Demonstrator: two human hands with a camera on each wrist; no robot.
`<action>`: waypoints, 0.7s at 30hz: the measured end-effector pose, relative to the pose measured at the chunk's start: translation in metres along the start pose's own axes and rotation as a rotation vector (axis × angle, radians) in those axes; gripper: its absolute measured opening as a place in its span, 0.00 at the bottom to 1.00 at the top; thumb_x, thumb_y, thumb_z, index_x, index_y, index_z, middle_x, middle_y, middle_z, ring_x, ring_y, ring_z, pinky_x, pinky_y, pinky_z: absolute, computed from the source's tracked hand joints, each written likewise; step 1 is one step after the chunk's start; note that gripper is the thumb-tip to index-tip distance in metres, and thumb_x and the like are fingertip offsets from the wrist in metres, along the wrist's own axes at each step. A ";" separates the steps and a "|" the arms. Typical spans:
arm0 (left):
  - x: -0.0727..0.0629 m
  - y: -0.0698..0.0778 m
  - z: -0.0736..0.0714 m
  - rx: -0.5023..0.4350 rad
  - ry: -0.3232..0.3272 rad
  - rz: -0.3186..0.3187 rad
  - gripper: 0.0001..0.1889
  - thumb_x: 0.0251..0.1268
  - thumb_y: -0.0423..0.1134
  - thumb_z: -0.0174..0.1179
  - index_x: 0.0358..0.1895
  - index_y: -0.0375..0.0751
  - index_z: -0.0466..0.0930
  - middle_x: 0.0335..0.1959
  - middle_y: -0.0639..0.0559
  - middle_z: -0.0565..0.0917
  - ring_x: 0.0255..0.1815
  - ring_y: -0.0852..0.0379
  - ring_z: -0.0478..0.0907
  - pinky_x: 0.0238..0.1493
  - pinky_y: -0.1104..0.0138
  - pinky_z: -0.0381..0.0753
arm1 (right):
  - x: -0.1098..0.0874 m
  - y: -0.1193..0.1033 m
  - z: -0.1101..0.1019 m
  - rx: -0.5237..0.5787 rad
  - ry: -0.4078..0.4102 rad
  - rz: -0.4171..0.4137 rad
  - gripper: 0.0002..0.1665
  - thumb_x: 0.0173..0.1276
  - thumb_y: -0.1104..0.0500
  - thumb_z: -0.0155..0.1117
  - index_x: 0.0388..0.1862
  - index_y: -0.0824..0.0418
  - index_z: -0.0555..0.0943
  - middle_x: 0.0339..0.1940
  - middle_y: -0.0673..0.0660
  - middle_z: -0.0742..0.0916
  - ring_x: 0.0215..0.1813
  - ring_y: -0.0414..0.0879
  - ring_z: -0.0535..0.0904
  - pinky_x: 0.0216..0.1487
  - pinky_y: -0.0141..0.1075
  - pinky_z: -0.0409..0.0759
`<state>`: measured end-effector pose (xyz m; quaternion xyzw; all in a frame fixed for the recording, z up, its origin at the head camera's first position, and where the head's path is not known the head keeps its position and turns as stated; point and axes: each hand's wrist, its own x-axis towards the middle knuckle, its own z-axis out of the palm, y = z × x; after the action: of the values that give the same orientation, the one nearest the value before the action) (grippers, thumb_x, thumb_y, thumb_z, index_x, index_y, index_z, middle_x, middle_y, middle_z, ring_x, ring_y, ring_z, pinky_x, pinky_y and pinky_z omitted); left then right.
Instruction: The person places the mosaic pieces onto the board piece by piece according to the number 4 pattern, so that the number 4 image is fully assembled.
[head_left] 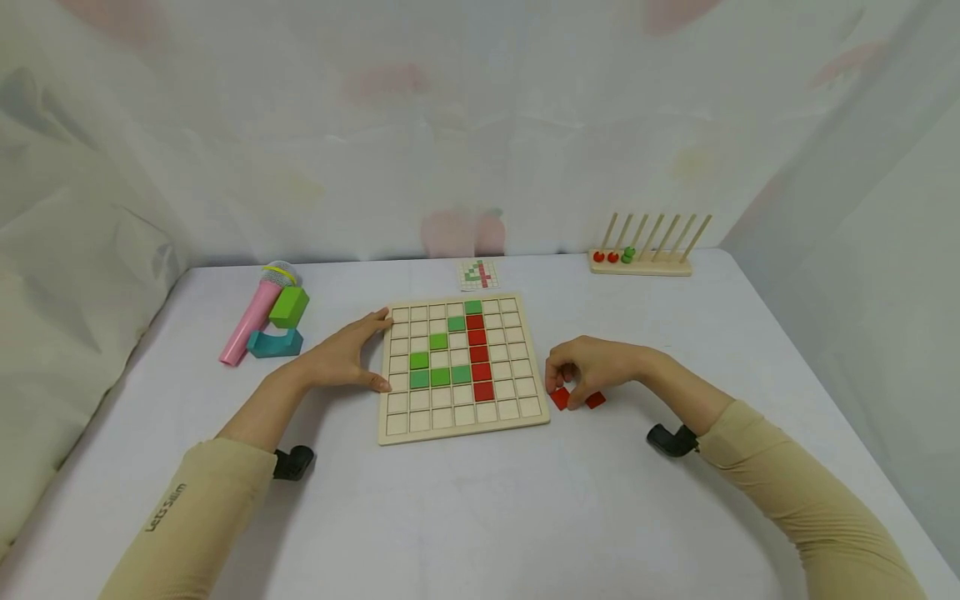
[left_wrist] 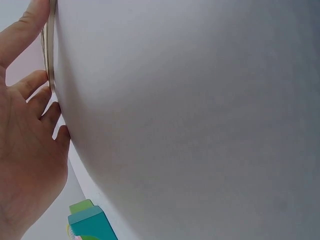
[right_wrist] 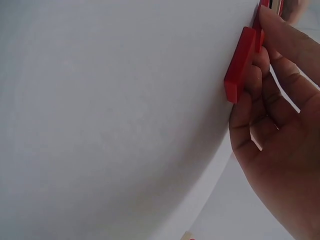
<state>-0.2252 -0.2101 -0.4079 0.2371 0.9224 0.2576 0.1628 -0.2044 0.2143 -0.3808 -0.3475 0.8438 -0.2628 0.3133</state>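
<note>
A pale wooden grid board (head_left: 397, 423) lies on the table with green tiles (head_left: 440, 377) and a column of red tiles (head_left: 478, 353) forming a 4. My left hand (head_left: 337, 354) rests at the board's left edge, thumb and fingers spread and touching the rim. In the left wrist view, the fingers (left_wrist: 37, 85) are against the board's side. Just right of the board, my right hand (head_left: 600, 367) pinches a loose red tile (head_left: 560, 398) between thumb and fingers, low over the table. A second loose red tile (right_wrist: 239, 65) lies beside the curled fingers.
Behind the board lies a small pattern card (head_left: 478, 275). A wooden peg stand (head_left: 641, 265) with red and green beads stands at the back right. To the left lie a pink microphone (head_left: 255, 321), a green block (head_left: 289, 307) and a teal curved block (head_left: 274, 343).
</note>
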 end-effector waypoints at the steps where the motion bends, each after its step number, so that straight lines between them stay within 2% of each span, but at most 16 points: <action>1: 0.000 0.000 0.000 0.000 0.000 0.000 0.59 0.43 0.53 0.78 0.76 0.33 0.54 0.82 0.37 0.47 0.82 0.32 0.44 0.79 0.38 0.48 | 0.000 0.000 0.000 -0.002 0.003 -0.001 0.16 0.52 0.61 0.78 0.38 0.52 0.83 0.38 0.48 0.84 0.42 0.43 0.74 0.45 0.30 0.76; 8: -0.001 -0.001 0.000 0.002 0.000 0.005 0.59 0.43 0.53 0.78 0.76 0.33 0.54 0.82 0.37 0.47 0.82 0.32 0.45 0.79 0.38 0.48 | 0.004 0.000 -0.002 -0.025 0.040 0.017 0.13 0.53 0.62 0.77 0.34 0.51 0.82 0.34 0.46 0.84 0.39 0.42 0.77 0.43 0.31 0.79; 13: 0.000 -0.002 0.001 0.004 0.001 0.002 0.59 0.43 0.54 0.78 0.77 0.34 0.54 0.82 0.37 0.47 0.82 0.33 0.45 0.79 0.38 0.48 | 0.006 0.000 -0.005 -0.026 0.068 -0.007 0.09 0.55 0.65 0.73 0.31 0.53 0.83 0.30 0.47 0.86 0.35 0.40 0.80 0.39 0.31 0.82; 21: 0.000 -0.003 0.001 0.004 0.000 -0.007 0.59 0.43 0.54 0.78 0.77 0.35 0.53 0.83 0.41 0.46 0.83 0.36 0.43 0.80 0.40 0.47 | 0.007 -0.008 -0.014 0.009 0.100 -0.024 0.09 0.59 0.66 0.70 0.36 0.54 0.85 0.32 0.49 0.87 0.35 0.41 0.80 0.39 0.31 0.83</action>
<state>-0.2259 -0.2114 -0.4107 0.2342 0.9238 0.2552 0.1631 -0.2150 0.2073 -0.3679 -0.3425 0.8532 -0.2872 0.2689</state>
